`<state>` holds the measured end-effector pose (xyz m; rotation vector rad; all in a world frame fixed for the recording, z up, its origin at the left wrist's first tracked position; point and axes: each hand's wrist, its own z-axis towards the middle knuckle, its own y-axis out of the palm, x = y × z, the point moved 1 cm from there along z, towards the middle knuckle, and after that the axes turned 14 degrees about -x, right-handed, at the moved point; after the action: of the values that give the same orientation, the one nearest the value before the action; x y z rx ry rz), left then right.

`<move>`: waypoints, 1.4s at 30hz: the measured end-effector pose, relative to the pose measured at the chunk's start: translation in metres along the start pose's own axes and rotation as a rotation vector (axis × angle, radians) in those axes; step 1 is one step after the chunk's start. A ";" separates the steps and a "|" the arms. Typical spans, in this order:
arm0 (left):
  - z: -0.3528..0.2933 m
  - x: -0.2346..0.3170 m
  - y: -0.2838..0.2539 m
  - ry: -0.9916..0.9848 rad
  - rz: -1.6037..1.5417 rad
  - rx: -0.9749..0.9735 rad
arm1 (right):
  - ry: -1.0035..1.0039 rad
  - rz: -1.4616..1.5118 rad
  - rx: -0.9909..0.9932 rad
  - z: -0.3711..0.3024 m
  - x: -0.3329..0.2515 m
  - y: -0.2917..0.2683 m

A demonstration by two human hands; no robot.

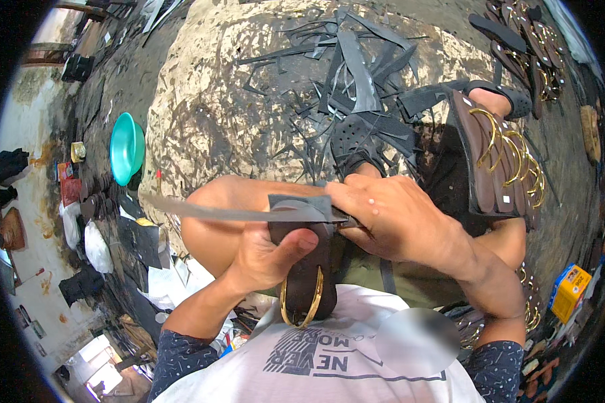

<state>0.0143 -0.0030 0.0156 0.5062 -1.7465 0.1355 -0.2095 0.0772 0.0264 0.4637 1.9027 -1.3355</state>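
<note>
Left hand [265,258] pinches a brown sandal [320,263]; right hand [403,218] clenches a knife [242,213]; lettering [331,363] marks the white shirt [255,376] and yellow box [570,299].

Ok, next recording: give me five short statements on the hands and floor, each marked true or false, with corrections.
1. The left hand holds a brown sandal. True.
2. The right hand is empty. False: the right hand grips a long blade.
3. A teal bowl stands at picture left. True.
4. Dark scraps fill the bowl. False: the dark scraps lie on the floor.
5. The blade points toward picture left. True.
</note>
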 end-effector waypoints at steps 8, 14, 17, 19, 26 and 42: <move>-0.001 0.007 0.008 0.005 0.147 -0.072 | -0.065 0.023 -0.056 -0.022 0.011 -0.007; 0.004 0.010 0.012 -0.021 0.146 -0.230 | -0.072 0.048 -0.142 -0.033 0.015 -0.007; 0.004 0.014 0.016 -0.070 0.131 -0.246 | -0.141 0.008 -0.193 -0.025 0.011 -0.023; 0.005 0.018 0.023 -0.096 0.088 -0.228 | -0.140 -0.013 -0.248 -0.016 0.006 -0.030; 0.008 0.025 0.022 -0.255 0.392 -0.323 | -0.024 0.038 -0.432 -0.013 0.002 -0.053; 0.074 -0.034 0.051 0.208 -0.645 0.574 | 0.216 0.301 0.761 -0.026 0.039 0.112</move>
<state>-0.0680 0.0247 -0.0255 1.3950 -1.2524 0.2196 -0.1709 0.1399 -0.0702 1.2579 1.3396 -1.8195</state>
